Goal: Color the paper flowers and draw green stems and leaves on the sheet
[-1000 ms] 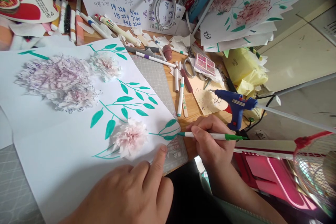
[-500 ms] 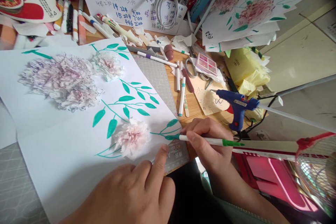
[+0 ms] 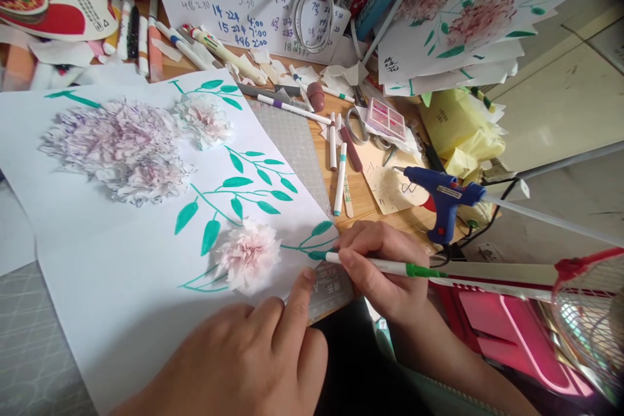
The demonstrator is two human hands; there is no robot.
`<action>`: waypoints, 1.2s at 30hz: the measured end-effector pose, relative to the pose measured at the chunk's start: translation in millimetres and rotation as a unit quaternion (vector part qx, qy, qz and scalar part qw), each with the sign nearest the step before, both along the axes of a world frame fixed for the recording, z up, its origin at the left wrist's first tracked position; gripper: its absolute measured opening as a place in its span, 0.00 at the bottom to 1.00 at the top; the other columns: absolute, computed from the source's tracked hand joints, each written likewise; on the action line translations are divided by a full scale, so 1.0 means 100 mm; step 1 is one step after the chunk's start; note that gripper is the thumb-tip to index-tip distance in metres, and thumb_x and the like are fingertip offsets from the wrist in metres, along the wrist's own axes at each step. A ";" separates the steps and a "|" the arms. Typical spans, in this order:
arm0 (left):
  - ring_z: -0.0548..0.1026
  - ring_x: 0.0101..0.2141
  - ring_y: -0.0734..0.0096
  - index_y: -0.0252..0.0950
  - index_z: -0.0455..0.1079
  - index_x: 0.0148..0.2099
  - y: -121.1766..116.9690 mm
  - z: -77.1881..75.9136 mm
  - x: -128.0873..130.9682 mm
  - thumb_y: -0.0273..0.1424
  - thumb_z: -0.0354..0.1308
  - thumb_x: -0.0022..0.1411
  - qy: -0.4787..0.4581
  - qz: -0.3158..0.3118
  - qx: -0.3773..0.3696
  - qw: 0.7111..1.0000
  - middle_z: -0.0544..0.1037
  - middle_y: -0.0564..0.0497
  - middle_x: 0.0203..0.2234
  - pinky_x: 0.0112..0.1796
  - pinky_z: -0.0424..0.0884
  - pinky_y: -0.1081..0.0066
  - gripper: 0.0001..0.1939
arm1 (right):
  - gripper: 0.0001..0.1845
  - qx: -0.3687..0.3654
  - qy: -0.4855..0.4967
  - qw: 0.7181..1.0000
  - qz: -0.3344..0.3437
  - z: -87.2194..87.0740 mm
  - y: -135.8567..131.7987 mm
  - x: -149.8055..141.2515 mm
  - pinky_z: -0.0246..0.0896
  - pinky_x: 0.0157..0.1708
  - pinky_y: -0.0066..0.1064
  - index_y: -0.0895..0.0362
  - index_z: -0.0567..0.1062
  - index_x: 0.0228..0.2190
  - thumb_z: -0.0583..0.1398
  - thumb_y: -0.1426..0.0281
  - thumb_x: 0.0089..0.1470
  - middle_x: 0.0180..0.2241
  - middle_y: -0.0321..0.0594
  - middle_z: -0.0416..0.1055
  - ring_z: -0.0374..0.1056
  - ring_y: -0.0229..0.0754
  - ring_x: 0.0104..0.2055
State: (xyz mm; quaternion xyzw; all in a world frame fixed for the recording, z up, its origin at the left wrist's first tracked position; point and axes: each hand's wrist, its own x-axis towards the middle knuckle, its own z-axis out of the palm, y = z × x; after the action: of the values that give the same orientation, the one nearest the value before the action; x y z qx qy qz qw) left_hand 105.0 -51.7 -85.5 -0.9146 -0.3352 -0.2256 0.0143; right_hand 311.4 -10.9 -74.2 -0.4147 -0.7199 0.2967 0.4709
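Observation:
My right hand [image 3: 385, 266] grips a marker [image 3: 377, 264] with a white barrel and green end. Its tip touches a green leaf at the right edge of a white paper sheet [image 3: 131, 260]. My left hand [image 3: 263, 351] rests on the sheet, its index finger stretched out onto the paper below that leaf, the other fingers bent, nothing held. A pale pink paper flower [image 3: 249, 255] lies just above my left hand. Higher up on the sheet sit a lilac-tinged flower cluster [image 3: 117, 149] and a small whitish flower [image 3: 205, 120], among drawn green stems and leaves.
A blue glue gun [image 3: 443, 195] stands at the right on the wooden table. Nearer the paper lie a teal-tipped marker [image 3: 340, 181], scissors [image 3: 358, 129] and a pink palette [image 3: 386, 118]. A grey cutting mat [image 3: 49, 344] shows under the sheet. Finished flower sheets [image 3: 472, 19] hang upper right.
My right hand and the marker have shifted slightly left along the leaf. My left hand stays in nearly the same place, and the whole view has drifted a little.

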 end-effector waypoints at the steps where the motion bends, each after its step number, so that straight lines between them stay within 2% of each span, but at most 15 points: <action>1: 0.73 0.24 0.69 0.40 0.65 0.30 0.00 -0.01 0.01 0.25 0.55 0.58 -0.007 0.002 -0.002 1.000 0.81 0.50 0.38 0.23 0.68 0.70 0.05 | 0.09 0.000 0.000 1.000 0.009 0.00 0.01 0.00 0.65 0.26 0.32 0.57 0.70 0.26 0.62 0.80 0.53 0.22 0.35 0.68 0.71 0.40 0.26; 5: 0.74 0.30 0.71 0.37 0.68 0.32 0.01 -0.04 0.03 0.33 0.55 0.63 -0.040 0.012 -0.010 0.999 0.81 0.46 0.40 0.32 0.73 0.73 0.08 | 0.09 -0.004 0.000 1.000 0.024 0.01 0.04 -0.02 0.63 0.24 0.31 0.57 0.70 0.26 0.61 0.81 0.53 0.22 0.35 0.69 0.69 0.39 0.25; 8: 0.75 0.31 0.70 0.37 0.69 0.32 0.01 -0.07 0.03 0.35 0.55 0.64 -0.045 0.017 -0.016 0.999 0.80 0.46 0.41 0.35 0.74 0.72 0.10 | 0.08 -0.014 0.007 1.000 0.016 0.00 0.04 -0.02 0.62 0.24 0.32 0.57 0.71 0.26 0.61 0.80 0.53 0.23 0.36 0.70 0.69 0.39 0.25; 13: 0.74 0.27 0.71 0.38 0.66 0.31 -0.01 -0.04 0.00 0.31 0.56 0.61 -0.021 0.016 -0.019 0.999 0.81 0.48 0.41 0.29 0.71 0.73 0.06 | 0.09 -0.027 0.007 0.999 -0.023 -0.02 0.00 0.00 0.62 0.25 0.33 0.56 0.70 0.25 0.61 0.78 0.55 0.22 0.35 0.69 0.69 0.39 0.25; 18: 0.73 0.22 0.66 0.41 0.62 0.29 0.01 0.02 0.02 0.24 0.55 0.57 0.010 0.003 -0.007 1.000 0.82 0.52 0.41 0.20 0.66 0.66 0.08 | 0.09 -0.033 0.019 0.997 -0.065 -0.04 -0.03 0.02 0.64 0.27 0.34 0.56 0.70 0.25 0.61 0.78 0.56 0.24 0.35 0.71 0.70 0.40 0.27; 24: 0.74 0.22 0.65 0.42 0.63 0.30 0.02 0.01 0.01 0.23 0.54 0.57 0.012 -0.011 -0.012 1.000 0.82 0.50 0.40 0.19 0.66 0.65 0.07 | 0.08 -0.014 -0.006 1.000 -0.010 -0.02 0.00 0.00 0.64 0.25 0.33 0.56 0.71 0.26 0.62 0.78 0.54 0.23 0.35 0.71 0.70 0.39 0.25; 29: 0.74 0.23 0.65 0.41 0.63 0.30 0.01 0.02 0.01 0.23 0.54 0.57 0.007 -0.002 -0.009 1.000 0.82 0.51 0.41 0.19 0.66 0.65 0.08 | 0.09 -0.017 0.005 0.999 -0.038 0.01 0.00 -0.01 0.64 0.25 0.33 0.56 0.71 0.25 0.61 0.79 0.54 0.23 0.36 0.71 0.70 0.40 0.26; 33: 0.75 0.24 0.63 0.41 0.64 0.30 0.01 0.02 0.03 0.24 0.55 0.57 0.015 -0.006 -0.011 1.000 0.82 0.52 0.41 0.20 0.67 0.64 0.07 | 0.09 -0.018 -0.001 1.000 -0.025 0.00 -0.01 -0.01 0.63 0.24 0.33 0.56 0.71 0.25 0.61 0.79 0.53 0.23 0.35 0.71 0.69 0.40 0.25; 36: 0.74 0.22 0.64 0.41 0.63 0.29 0.00 -0.01 0.01 0.22 0.55 0.56 0.020 -0.007 -0.006 1.000 0.82 0.52 0.44 0.19 0.67 0.63 0.08 | 0.11 -0.016 0.075 0.992 -0.099 -0.07 -0.01 0.01 0.63 0.26 0.34 0.55 0.69 0.23 0.60 0.78 0.53 0.20 0.32 0.66 0.66 0.38 0.23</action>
State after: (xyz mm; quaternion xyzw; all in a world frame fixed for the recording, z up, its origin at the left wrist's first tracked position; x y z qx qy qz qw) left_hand 106.2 -51.4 -86.1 -0.9214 -0.3294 -0.2055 0.0143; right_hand 312.3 -11.9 -81.6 -0.4684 -0.6331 0.2900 0.5437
